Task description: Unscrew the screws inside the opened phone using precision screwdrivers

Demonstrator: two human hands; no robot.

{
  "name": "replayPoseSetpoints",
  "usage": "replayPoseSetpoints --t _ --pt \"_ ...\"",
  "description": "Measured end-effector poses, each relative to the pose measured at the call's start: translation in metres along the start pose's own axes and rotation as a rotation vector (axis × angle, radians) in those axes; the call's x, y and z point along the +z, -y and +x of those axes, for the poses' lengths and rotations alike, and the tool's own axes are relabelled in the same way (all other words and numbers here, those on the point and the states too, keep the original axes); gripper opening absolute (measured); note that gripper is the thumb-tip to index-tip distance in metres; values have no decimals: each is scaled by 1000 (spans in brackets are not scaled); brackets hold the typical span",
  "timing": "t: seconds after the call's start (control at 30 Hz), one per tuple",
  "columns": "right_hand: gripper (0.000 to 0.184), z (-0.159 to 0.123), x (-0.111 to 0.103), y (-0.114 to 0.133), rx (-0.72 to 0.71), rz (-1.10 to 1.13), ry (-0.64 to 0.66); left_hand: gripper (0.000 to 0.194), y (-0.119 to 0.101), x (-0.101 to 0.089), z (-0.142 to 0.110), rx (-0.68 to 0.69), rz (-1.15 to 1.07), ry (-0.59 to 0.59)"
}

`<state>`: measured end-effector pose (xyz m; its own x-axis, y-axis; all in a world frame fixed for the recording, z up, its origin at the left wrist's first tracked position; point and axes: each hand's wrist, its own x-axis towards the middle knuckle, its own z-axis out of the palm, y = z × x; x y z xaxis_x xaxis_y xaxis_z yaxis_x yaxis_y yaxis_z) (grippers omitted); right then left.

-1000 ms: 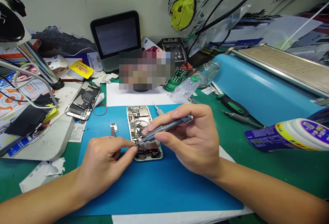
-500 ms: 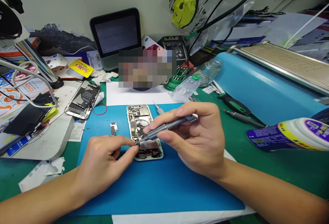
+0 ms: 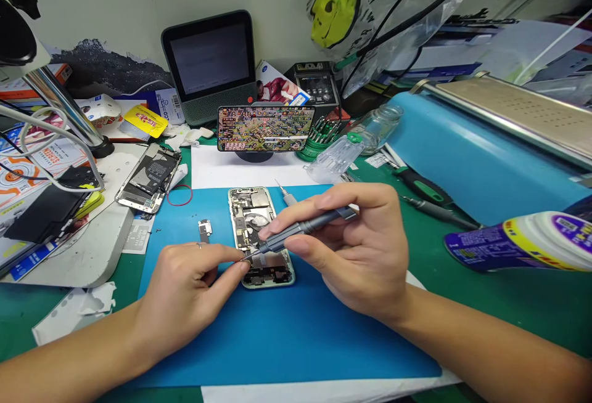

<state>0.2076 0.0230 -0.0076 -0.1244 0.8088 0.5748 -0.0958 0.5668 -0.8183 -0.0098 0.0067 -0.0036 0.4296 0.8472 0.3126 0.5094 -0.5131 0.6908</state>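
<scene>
A grey precision screwdriver (image 3: 303, 228) lies slantwise in my right hand (image 3: 365, 249), gripped between thumb and fingers. Its thin shaft points down and left over an opened phone (image 3: 261, 212), whose inner parts are bare on the blue mat (image 3: 296, 329). My left hand (image 3: 194, 292) pinches thumb and index finger around the screwdriver's tip, above the phone's lower left edge. Whether a screw sits between those fingertips is too small to tell. Left of the phone lies a small metal part with a dark strip (image 3: 204, 229). Another pen-like tool (image 3: 287, 197) lies partly hidden behind my right hand.
A second opened phone (image 3: 150, 175) rests on a white base (image 3: 104, 261) at left. Behind the mat, a lit phone (image 3: 266, 129) stands near a green bit holder (image 3: 314, 147) and a glass jar (image 3: 382, 126). A purple-and-white can (image 3: 522, 243) lies at right.
Both hands and the screwdriver keep almost the same pose, with only a slight shift of the view. The patch at the back, pixelated before, now shows a lit phone on a stand.
</scene>
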Motion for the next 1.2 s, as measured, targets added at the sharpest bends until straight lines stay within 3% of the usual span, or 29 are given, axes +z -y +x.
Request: replayPoseSetpoints --t 0.83,1.2 --pt "38 -1 1 -2 -31 55 21 11 -1 2 1 91 -22 -36" --pt "33 -2 3 -3 -38 31 -19 7 -2 1 1 17 27 -34"
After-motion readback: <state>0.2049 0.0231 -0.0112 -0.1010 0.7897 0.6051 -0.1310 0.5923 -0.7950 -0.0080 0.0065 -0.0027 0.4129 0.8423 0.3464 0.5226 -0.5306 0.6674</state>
